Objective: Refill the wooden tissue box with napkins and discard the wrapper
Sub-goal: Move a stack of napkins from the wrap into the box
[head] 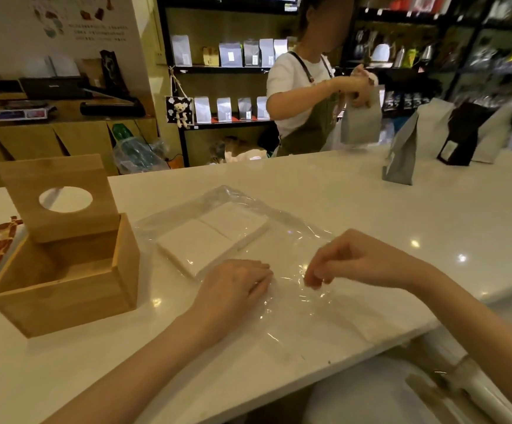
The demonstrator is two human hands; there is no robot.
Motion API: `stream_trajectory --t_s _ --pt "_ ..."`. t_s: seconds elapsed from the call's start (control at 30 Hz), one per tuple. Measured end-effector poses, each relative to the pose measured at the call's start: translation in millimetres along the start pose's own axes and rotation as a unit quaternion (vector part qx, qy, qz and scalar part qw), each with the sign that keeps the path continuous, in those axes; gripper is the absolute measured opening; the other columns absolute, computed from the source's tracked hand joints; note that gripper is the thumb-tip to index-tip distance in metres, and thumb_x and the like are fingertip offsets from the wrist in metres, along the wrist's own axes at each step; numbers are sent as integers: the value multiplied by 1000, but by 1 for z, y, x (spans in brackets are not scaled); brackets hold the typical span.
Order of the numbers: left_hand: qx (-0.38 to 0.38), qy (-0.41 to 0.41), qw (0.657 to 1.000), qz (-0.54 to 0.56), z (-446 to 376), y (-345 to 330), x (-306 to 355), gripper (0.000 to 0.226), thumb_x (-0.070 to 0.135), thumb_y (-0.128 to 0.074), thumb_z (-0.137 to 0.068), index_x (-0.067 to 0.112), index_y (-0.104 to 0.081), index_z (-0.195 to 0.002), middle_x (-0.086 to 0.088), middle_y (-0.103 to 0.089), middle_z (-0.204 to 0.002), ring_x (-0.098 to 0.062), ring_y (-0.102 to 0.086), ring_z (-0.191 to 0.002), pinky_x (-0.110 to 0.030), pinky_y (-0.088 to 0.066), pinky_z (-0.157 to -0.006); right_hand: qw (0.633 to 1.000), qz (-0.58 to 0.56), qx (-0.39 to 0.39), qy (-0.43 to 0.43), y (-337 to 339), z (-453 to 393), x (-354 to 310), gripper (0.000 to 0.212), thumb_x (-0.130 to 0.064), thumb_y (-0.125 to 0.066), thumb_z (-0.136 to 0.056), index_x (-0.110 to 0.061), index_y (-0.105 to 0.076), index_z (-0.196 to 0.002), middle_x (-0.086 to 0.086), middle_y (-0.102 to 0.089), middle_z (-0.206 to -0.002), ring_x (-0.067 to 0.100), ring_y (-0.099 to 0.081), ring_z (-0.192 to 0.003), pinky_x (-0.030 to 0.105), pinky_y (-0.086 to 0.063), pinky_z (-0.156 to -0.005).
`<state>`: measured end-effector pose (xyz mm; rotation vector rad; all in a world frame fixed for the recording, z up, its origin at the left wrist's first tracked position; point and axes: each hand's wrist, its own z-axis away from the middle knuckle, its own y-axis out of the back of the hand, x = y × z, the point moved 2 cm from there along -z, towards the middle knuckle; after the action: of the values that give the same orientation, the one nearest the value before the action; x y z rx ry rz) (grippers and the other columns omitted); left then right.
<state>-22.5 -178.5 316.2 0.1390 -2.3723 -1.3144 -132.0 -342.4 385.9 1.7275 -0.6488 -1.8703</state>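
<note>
left hand flat on wrapper, right hand seemingly pinching it

A white counter seen from above, with two bare forearms reaching in from the bottom. The left hand rests palm down on a sheet of clear plastic wrapper spread flat on the counter. The right hand hovers just above the wrapper, fingertips pinched together near the film. Two flat white stacks of napkins lie side by side inside the wrapper's far end. To the left stands an empty wooden tissue box, its lid with an oval hole tilted upright. Behind the counter a person in an apron handles a grey bag
</note>
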Motion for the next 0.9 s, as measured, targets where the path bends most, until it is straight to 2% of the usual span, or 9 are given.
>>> stream_trajectory --t_s 0.13,0.23,0.33,0.43,0.53,0.6,0.73,0.83,0.9 --pt "-107 -6 994 10 4 -9 -1 52 55 -34 -79 17 -66 -92 4 -66 -117 -3 -49 -118 -24 -40 -95 999 38 -3 -18 -10 7 10 18 -10 -59 -84 -19 -75 -88 1 -76 -86 10 -69 -83 28 -54 -85" --pt "-123 5 992 27 5 -17 -3 52 52 -33 -82 10 -64 -89 -2 -66 -103 -5 -49 -108 -31 -42 -90 999 6 39 -13 -8 8 12 21 -7 -59 -85 -20 -75 -85 3 -76 -85 12 -69 -82 25 -53 -84" --pt "-90 44 990 101 5 -17 -5 36 37 -45 -87 8 -61 -72 2 -56 -71 -17 -60 -93 -34 -49 -81 998 -23 58 -11 -7 10 12 22 -4 -58 -85 -16 -76 -85 4 -76 -85 14 -70 -84 25 -53 -86" --pt "-26 77 984 160 4 -9 -2 37 38 -48 -83 8 -70 -79 -3 -70 -82 -15 -63 -94 -32 -48 -83 999 -28 41 -7 -12 12 11 21 -5 -59 -85 -17 -76 -86 2 -76 -86 12 -70 -85 23 -53 -85" --pt "62 71 983 160 1 0 1 25 27 -55 -83 10 -74 -84 6 -70 -96 0 -59 -102 -10 -43 -80 1000 0 14 6 -21 11 12 23 -9 -57 -87 -22 -74 -96 -7 -74 -99 1 -66 -96 21 -49 -91" --pt "105 50 981 154 -1 8 4 23 28 -58 -83 12 -74 -87 20 -59 -111 7 -53 -106 1 -38 -81 998 50 3 35 -33 2 13 31 -14 -51 -92 -27 -62 -118 -14 -61 -125 -6 -53 -115 19 -38 -104" --pt "74 31 986 144 -7 24 7 42 41 -45 -80 15 -73 -95 8 -71 -107 -1 -54 -106 1 -36 -82 962 250 -1 112 -68 -34 18 54 -32 -30 -94 -26 -18 -146 -9 -14 -157 1 -4 -143 26 0 -116" --pt "79 127 976 157 -19 41 -11 54 49 -35 -83 11 -67 -106 -4 -66 -118 -7 -54 -110 -5 -33 -88 932 339 11 126 -88 -65 16 62 -40 -19 -91 -21 -3 -147 -2 0 -158 2 13 -138 31 9 -116" --pt "82 237 960 127 -28 48 -37 50 41 -29 -94 9 -57 -120 -10 -56 -131 -20 -47 -123 -23 -31 -100 932 334 22 140 -97 -82 10 61 -37 -22 -93 -18 -2 -147 1 1 -158 5 11 -140 35 8 -118"
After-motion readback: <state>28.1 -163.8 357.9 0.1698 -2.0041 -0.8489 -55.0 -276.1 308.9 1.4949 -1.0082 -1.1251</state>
